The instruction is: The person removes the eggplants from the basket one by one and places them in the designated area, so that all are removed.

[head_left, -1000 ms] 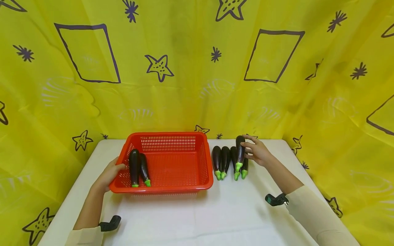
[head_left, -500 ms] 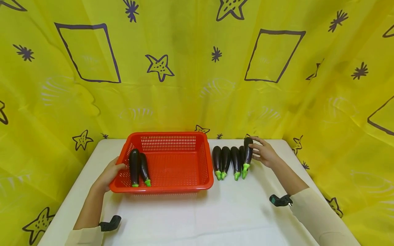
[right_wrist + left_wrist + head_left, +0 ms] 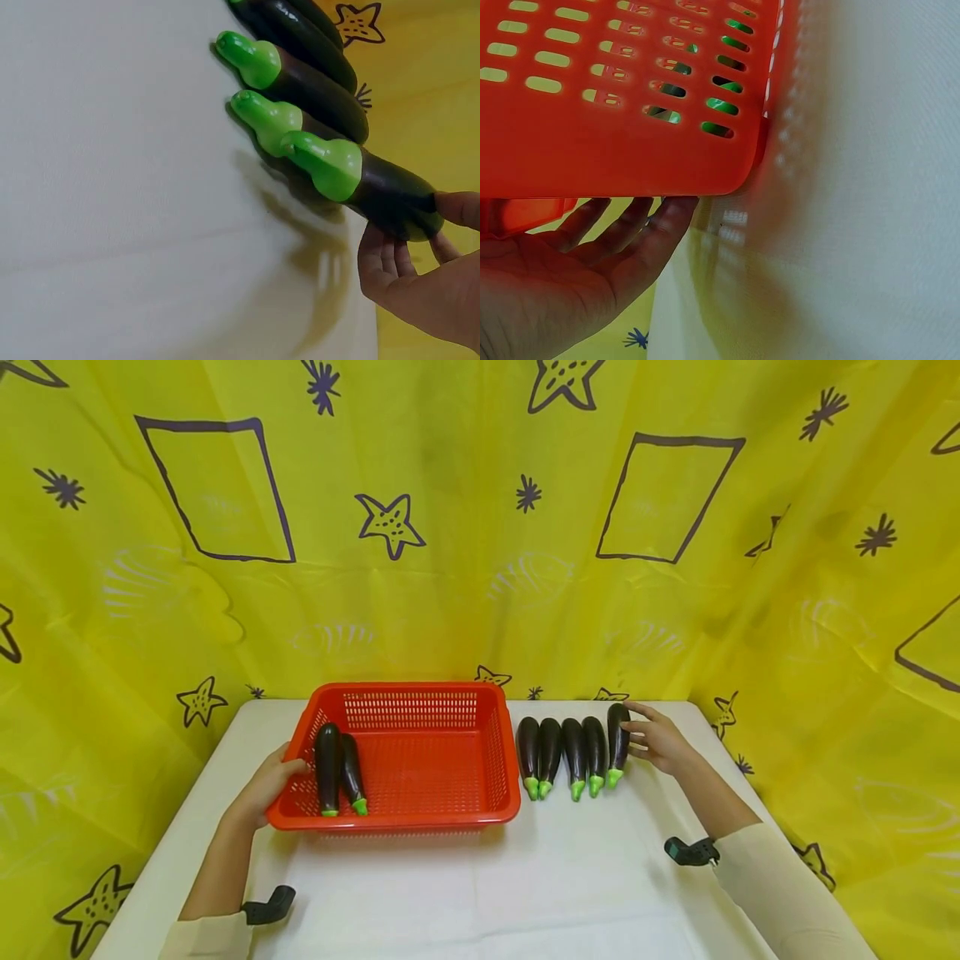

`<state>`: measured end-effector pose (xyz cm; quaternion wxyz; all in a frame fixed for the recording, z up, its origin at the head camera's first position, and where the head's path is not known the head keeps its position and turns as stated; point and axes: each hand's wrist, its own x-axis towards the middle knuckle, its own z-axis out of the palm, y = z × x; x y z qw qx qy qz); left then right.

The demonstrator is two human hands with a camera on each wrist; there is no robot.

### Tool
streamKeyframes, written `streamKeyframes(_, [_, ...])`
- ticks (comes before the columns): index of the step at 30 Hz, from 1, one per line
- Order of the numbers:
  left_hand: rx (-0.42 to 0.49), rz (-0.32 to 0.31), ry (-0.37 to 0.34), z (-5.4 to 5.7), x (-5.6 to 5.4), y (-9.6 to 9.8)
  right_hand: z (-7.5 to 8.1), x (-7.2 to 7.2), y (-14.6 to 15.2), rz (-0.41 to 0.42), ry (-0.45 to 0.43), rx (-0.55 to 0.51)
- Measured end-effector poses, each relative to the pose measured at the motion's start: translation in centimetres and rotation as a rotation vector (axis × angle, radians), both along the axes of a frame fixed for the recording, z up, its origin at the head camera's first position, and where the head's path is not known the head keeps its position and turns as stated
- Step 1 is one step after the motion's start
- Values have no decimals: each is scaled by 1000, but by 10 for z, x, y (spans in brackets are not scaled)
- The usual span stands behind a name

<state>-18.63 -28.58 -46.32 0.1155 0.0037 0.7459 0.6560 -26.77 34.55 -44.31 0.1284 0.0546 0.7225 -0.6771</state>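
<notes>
My right hand (image 3: pixel 660 743) pinches a dark purple eggplant (image 3: pixel 618 739) with a green stem end, at the right end of a row. In the right wrist view, thumb and fingers of the right hand (image 3: pixel 427 292) are around the blunt end of that eggplant (image 3: pixel 394 196), just above its shadow. Several more eggplants (image 3: pixel 573 752) lie side by side to its left, stems toward me. My left hand (image 3: pixel 268 783) grips the left rim of a red slotted basket (image 3: pixel 393 820), thumb over it. Its fingers (image 3: pixel 664 229) reach under the edge. Two eggplants (image 3: pixel 327 768) rest inside the basket's left side.
A white-covered table (image 3: pixel 480 893) carries everything. Yellow curtain (image 3: pixel 465 602) with dark star drawings hangs behind and at both sides, close to the table's edges. The basket's right wall stands right beside the eggplant row. Black wrist devices (image 3: pixel 692 852) sit on both forearms.
My right hand has carried its eggplant rightward and lower, from over the row to the row's right end. The left hand and the basket have stayed put.
</notes>
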Motion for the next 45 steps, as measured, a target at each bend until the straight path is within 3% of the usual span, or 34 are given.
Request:
streamKeyframes(12, [6, 2, -2, 0, 0, 1, -12, -1, 5, 46, 33, 64])
streamKeyframes(31, [5, 5, -1, 0, 0, 1, -23, -3, -1, 1, 37, 131])
streamKeyframes(39, [-7, 7, -1, 1, 0, 2, -27, -5, -2, 14, 97, 212])
streamKeyframes(45, [0, 6, 0, 1, 0, 2, -32, -8, 0, -5, 66, 218])
